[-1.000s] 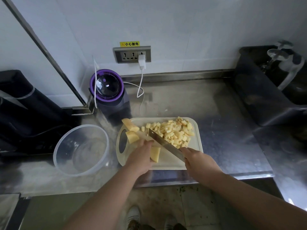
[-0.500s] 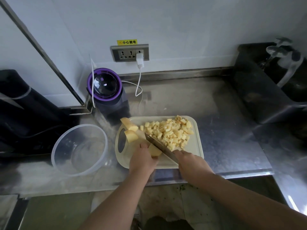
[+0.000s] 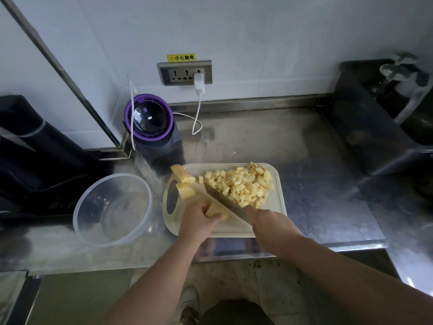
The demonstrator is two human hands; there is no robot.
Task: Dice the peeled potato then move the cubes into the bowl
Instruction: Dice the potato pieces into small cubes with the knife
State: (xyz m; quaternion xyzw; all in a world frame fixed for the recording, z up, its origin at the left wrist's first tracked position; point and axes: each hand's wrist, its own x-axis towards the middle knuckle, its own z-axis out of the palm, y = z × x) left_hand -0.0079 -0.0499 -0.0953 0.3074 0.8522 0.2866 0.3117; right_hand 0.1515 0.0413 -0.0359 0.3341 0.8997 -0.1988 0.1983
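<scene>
Your left grip [image 3: 199, 219] is pinching a potato chunk [image 3: 216, 211] at the near side of the board [image 3: 234, 227], fingers curled over it. Your right grip [image 3: 269, 227] is wrapped round the knife [image 3: 225, 201] handle, with the blade angled right beside the chunk. The cubes [image 3: 241, 186] are piled far right on the board, and the bowl [image 3: 117, 175] on the left has none yet. Cut potato is probably firm but slick, so hold it by the sides with the flat face down and your fingertips tucked.
</scene>
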